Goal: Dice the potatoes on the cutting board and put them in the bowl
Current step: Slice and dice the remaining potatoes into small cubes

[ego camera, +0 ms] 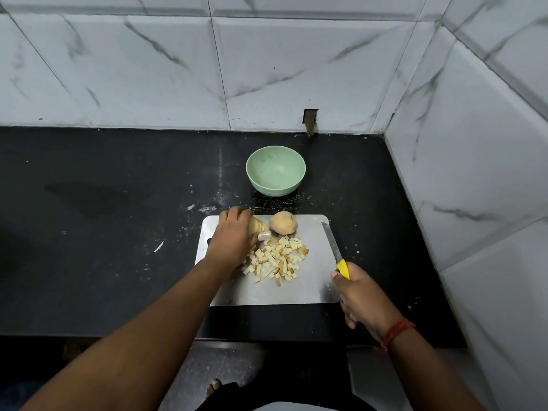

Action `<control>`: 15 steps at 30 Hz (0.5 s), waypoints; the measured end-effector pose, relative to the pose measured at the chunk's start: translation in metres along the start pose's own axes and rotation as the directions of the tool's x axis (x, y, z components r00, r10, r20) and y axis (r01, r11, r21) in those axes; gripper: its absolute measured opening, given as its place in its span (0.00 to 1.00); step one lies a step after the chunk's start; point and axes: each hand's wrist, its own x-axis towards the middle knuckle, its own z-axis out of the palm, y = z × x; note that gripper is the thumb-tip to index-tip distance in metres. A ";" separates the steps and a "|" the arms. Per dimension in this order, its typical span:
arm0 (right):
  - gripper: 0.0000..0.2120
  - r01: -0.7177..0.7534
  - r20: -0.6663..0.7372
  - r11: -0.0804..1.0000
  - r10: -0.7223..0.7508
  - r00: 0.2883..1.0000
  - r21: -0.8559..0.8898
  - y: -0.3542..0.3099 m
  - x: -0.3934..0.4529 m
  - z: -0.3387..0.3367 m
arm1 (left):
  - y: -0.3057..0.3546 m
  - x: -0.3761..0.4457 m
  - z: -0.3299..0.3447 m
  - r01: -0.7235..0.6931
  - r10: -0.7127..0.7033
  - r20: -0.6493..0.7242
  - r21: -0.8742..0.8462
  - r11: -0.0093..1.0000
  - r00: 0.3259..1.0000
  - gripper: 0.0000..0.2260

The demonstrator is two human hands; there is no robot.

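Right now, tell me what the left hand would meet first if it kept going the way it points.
The left hand points away, toward the wall. Past the sliced potato it holds, probably bare counter; the bowl sits slightly right.

Left hand (234,232) reaches forward, fingers apparently curled in a grip; right hand (363,298) clenched, wrist low

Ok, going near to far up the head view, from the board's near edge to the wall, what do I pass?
Board near edge → potato cubes → whole potato → bowl → hole in the wall tile.
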 end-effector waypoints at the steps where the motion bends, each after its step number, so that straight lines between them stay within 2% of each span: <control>1: 0.09 0.001 0.002 1.000 -0.001 1.000 -0.003 0.000 0.000 0.000 | 0.000 0.000 0.000 0.008 -0.008 -0.012 -0.006 1.000 1.000 0.26; 5: 0.08 -0.010 0.010 1.000 0.010 1.000 -0.026 0.000 -0.001 0.000 | -0.002 -0.002 -0.002 0.069 -0.071 -0.046 -0.058 0.996 0.996 0.25; 8: 0.08 -0.025 0.001 0.996 0.025 1.000 -0.084 0.000 0.000 0.001 | 0.000 -0.004 -0.006 0.058 -0.064 -0.075 -0.084 0.995 0.995 0.26; 12: 0.09 -0.097 -0.065 0.931 0.079 0.995 -0.351 -0.004 0.006 0.004 | 0.018 -0.012 -0.010 -0.012 -0.040 -0.218 -0.230 0.973 0.975 0.26; 15: 0.09 -0.087 -0.028 0.862 0.084 0.996 -0.499 -0.006 0.008 0.017 | 0.039 -0.021 -0.007 -0.091 0.015 -0.232 -0.319 0.943 0.973 0.25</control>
